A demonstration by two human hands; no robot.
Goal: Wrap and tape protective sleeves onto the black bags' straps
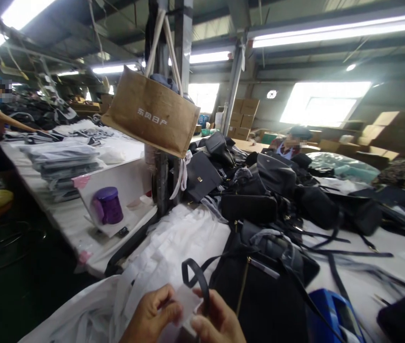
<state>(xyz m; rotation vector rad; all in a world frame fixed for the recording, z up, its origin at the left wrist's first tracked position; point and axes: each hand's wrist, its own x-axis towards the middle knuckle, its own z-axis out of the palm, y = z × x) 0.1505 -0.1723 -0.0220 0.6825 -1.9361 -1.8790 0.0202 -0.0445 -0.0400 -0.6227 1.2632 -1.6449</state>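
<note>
My left hand (154, 312), low in the middle of the view, is closed in a pinch on a small white piece (185, 304), whose material I cannot make out. Just right of it, my right hand (220, 318) has its fingers closed around a looped black strap (202, 281) and is near the white piece's other edge. From the loop, the strap runs toward a black bag (262, 300) with a gold zipper, lying right of my hands. Soft white sheets (184, 233) are heaped behind my hands.
Black bags (248, 207) pile up across the table. A blue object (334, 314) stands at lower right. A brown tote (152, 109) hangs from a post (162, 181). Left are a purple container (108, 206) and stacked flat packs (64, 166). Other people work at far left and behind the pile.
</note>
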